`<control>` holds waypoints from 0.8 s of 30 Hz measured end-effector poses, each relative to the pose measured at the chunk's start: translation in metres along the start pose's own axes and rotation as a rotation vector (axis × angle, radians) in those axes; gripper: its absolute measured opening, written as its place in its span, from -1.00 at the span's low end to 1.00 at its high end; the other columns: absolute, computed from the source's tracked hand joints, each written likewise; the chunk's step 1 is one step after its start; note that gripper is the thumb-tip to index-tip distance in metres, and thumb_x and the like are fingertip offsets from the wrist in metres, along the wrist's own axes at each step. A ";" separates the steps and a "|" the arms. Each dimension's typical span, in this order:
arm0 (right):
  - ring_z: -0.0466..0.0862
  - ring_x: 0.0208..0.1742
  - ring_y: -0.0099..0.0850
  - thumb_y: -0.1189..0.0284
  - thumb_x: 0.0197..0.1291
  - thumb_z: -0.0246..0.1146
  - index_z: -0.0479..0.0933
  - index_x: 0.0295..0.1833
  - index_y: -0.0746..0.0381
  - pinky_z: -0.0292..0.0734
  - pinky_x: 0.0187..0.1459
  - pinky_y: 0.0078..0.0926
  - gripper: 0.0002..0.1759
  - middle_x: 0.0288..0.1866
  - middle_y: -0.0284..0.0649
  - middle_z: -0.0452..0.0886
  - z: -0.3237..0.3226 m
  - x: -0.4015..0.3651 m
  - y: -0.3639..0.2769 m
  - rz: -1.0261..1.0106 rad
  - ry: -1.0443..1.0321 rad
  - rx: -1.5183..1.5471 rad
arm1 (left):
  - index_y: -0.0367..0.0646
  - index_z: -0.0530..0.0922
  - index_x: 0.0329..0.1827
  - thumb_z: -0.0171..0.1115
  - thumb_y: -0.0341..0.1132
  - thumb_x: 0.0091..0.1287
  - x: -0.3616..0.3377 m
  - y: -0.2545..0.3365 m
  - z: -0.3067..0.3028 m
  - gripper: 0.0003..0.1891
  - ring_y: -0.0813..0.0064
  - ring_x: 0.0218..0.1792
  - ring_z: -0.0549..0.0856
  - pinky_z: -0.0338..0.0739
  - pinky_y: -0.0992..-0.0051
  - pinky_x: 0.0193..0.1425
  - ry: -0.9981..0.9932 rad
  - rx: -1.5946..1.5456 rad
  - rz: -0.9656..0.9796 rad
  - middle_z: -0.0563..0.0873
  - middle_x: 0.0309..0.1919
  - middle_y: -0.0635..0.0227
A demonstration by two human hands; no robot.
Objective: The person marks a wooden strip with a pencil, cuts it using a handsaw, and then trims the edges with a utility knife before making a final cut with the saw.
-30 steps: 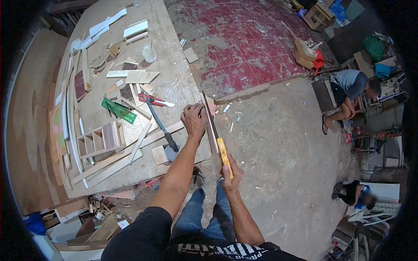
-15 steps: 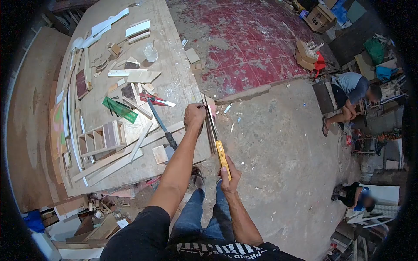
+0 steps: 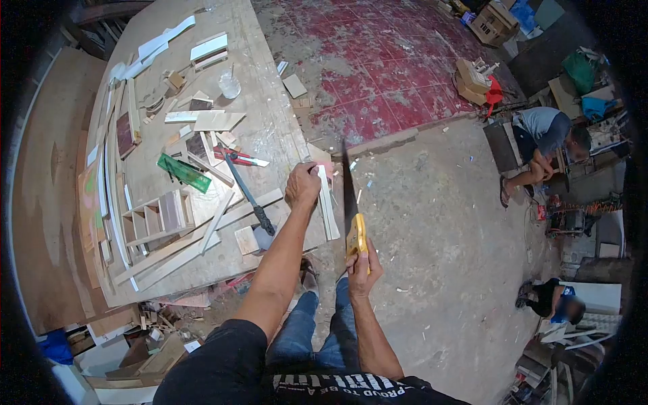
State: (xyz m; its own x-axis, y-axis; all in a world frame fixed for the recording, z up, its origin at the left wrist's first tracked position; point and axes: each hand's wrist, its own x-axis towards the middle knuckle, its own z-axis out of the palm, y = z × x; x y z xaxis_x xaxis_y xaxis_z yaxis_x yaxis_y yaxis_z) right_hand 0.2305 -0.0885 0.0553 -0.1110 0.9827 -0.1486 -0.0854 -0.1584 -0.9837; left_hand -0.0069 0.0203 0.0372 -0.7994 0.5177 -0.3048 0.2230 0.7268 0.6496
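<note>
My left hand (image 3: 303, 185) is closed at the table's right edge, its fingers curled over the upper end of a pale wooden strip (image 3: 328, 206). The strip lies lengthwise along that edge. In my right hand (image 3: 363, 271) is a handsaw (image 3: 356, 235), gripped by its yellow handle. Its dark blade points away from me over the floor, to the right of the strip and apart from it. Left of my left forearm, a dark-handled tool with a long grey bar (image 3: 248, 189) lies on the table, near a red-handled tool (image 3: 243, 158).
The wooden worktable (image 3: 273, 128) carries offcuts, a small compartmented wooden frame (image 3: 158, 217), a green packet (image 3: 183, 173) and a clear plastic cup (image 3: 229, 86). Scraps dot the concrete floor (image 3: 432, 236). Two people (image 3: 545, 131) sit at the right, among boxes and clutter.
The handsaw has moved right, off the strip, and its blade has turned, uncovering the strip's pale face. My left hand stays at the strip's upper end.
</note>
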 end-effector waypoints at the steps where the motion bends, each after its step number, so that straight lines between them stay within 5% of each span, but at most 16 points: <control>1: 0.51 -0.51 -0.57 0.33 0.52 0.12 0.50 0.42 0.45 0.41 -0.45 -0.57 -0.48 -0.46 -0.34 0.61 0.000 0.001 -0.001 0.032 0.002 -0.021 | 0.13 0.79 0.11 0.28 -0.14 0.43 -0.001 -0.002 0.000 -0.73 0.06 0.12 0.76 0.62 0.16 0.20 0.012 -0.040 0.019 0.79 0.10 0.16; 6: 0.55 -0.48 -0.55 0.34 0.51 0.13 0.50 0.43 0.43 0.44 -0.42 -0.56 -0.48 -0.44 -0.32 0.61 -0.011 -0.018 -0.001 0.055 -0.122 -0.182 | 0.09 0.80 0.07 0.32 -0.14 0.42 0.000 -0.011 -0.004 -0.75 0.06 0.11 0.76 0.61 0.16 0.19 -0.010 -0.083 0.021 0.81 0.06 0.18; 8: 0.58 -0.46 -0.52 0.36 0.49 0.14 0.49 0.43 0.45 0.48 -0.38 -0.56 -0.48 -0.44 -0.29 0.61 -0.004 -0.029 -0.008 -0.105 -0.131 -0.291 | 0.14 0.82 0.08 0.35 -0.14 0.40 0.008 -0.021 0.003 -0.75 0.14 0.06 0.79 0.63 0.23 0.17 -0.014 -0.042 0.073 0.83 0.06 0.29; 9: 0.66 -0.43 -0.47 0.41 0.44 0.18 0.49 0.42 0.48 0.57 -0.32 -0.52 -0.47 -0.36 -0.15 0.70 -0.004 -0.031 -0.010 -0.084 -0.164 -0.335 | 0.14 0.82 0.08 0.35 -0.14 0.40 0.011 -0.027 0.006 -0.75 0.14 0.06 0.79 0.63 0.23 0.17 -0.013 -0.045 0.076 0.83 0.06 0.29; 12: 0.61 -0.46 -0.53 0.39 0.45 0.17 0.52 0.43 0.40 0.51 -0.36 -0.52 -0.48 -0.47 -0.28 0.61 0.003 -0.037 -0.004 -0.220 -0.175 -0.397 | 0.12 0.82 0.05 0.36 -0.17 0.38 0.010 -0.040 0.010 -0.76 0.13 0.03 0.76 0.58 0.18 0.18 0.051 0.026 0.304 0.83 0.02 0.33; 13: 0.79 -0.34 -0.38 0.49 0.36 0.21 0.47 0.43 0.48 0.67 -0.23 -0.44 -0.44 -0.08 0.13 0.80 -0.001 -0.037 -0.006 -0.197 -0.224 -0.457 | 0.11 0.83 0.03 0.36 -0.18 0.37 0.006 -0.042 0.010 -0.77 0.13 0.04 0.72 0.53 0.15 0.20 0.104 0.030 0.376 0.83 0.01 0.35; 20: 0.82 -0.30 -0.36 0.49 0.36 0.20 0.46 0.45 0.46 0.69 -0.21 -0.44 -0.44 -0.08 0.11 0.80 0.006 -0.040 -0.007 -0.223 -0.228 -0.464 | 0.02 0.80 0.04 0.32 -0.22 0.38 -0.002 -0.051 0.021 -0.76 0.19 0.20 0.57 0.30 0.10 0.36 0.196 -0.012 0.492 0.78 0.08 0.39; 22: 0.63 -0.44 -0.51 0.42 0.42 0.17 0.49 0.44 0.43 0.55 -0.34 -0.51 -0.46 -0.43 -0.24 0.63 0.010 -0.042 -0.007 -0.235 -0.198 -0.412 | 0.02 0.80 0.06 0.32 -0.22 0.38 -0.003 -0.051 0.022 -0.75 0.19 0.22 0.56 0.29 0.09 0.37 0.217 -0.013 0.513 0.78 0.08 0.40; 24: 0.62 -0.44 -0.52 0.42 0.43 0.17 0.49 0.44 0.43 0.54 -0.35 -0.52 -0.46 -0.42 -0.25 0.64 0.011 -0.042 -0.008 -0.222 -0.188 -0.404 | 0.04 0.79 0.08 0.32 -0.23 0.38 0.000 -0.047 0.024 -0.74 0.21 0.26 0.54 0.26 0.09 0.39 0.220 0.000 0.496 0.78 0.10 0.41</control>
State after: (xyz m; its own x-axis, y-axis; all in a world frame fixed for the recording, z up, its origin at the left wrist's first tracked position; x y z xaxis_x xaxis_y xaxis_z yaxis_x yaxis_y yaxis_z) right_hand 0.2254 -0.1292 0.0705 -0.3134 0.9481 0.0535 0.2589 0.1395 -0.9558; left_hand -0.0043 -0.0030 -0.0101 -0.6958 0.6923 0.1915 0.6036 0.4190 0.6783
